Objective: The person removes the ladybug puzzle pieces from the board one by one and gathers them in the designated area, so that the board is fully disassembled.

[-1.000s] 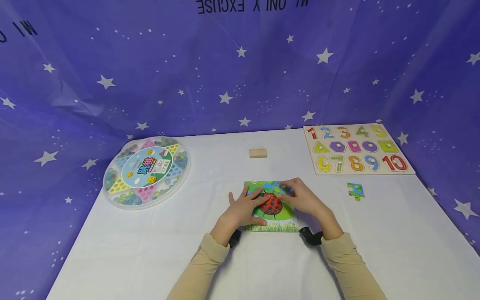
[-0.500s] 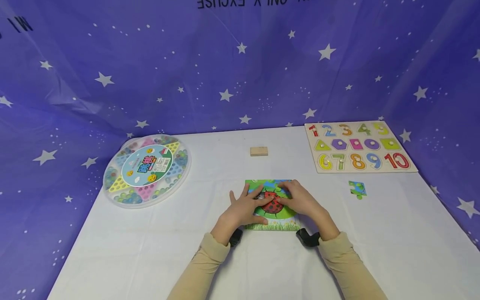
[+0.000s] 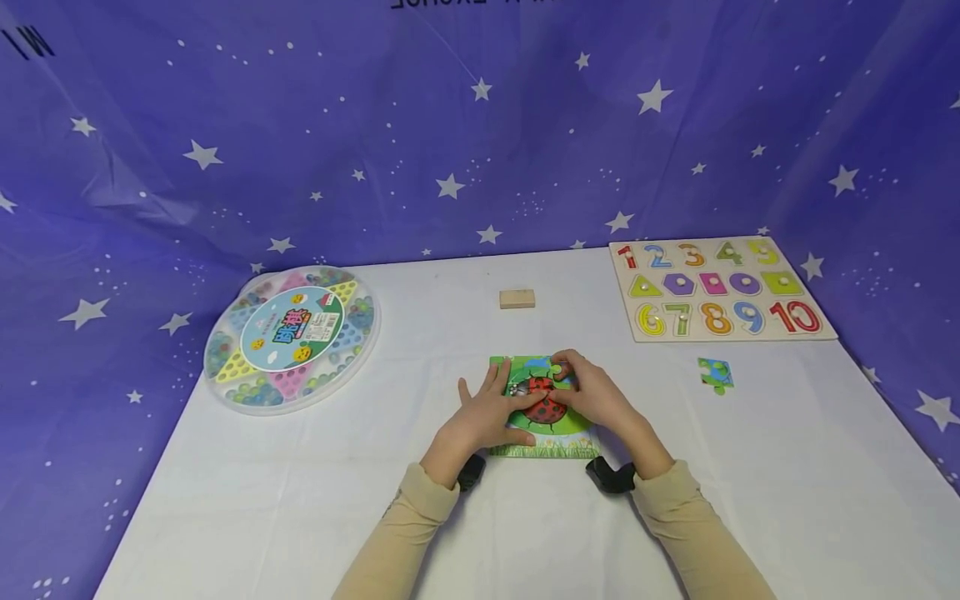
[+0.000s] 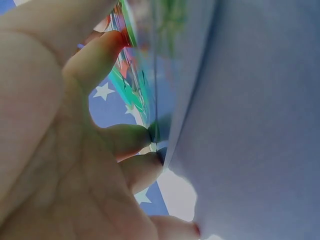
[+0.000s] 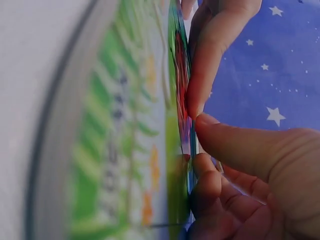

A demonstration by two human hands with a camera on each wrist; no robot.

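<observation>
A ladybug jigsaw puzzle (image 3: 546, 446) lies flat in the middle of the white table, its picture showing a red ladybug on green. My left hand (image 3: 483, 417) rests on its left side with spread fingers, the index tip on the ladybug; the left wrist view shows the fingertips at the puzzle's edge. My right hand (image 3: 600, 396) is over the upper right part, thumb on the ladybug and fingers curled, pinching a small green-blue puzzle piece (image 3: 558, 370) at the picture's surface. In the right wrist view the thumb (image 5: 235, 145) meets the left index finger. One loose puzzle piece (image 3: 717, 376) lies to the right.
At the back left lies a round Chinese checkers case (image 3: 292, 333) with marbles. A small wooden block (image 3: 517, 299) sits behind the puzzle. The number and shape peg board (image 3: 720, 287) is at the back right, against a purple starry curtain (image 3: 450, 125).
My right hand has shifted slightly left, its thumb moving onto the ladybug beside the left index finger. The left hand stays on the puzzle, its fingers a little closer together.
</observation>
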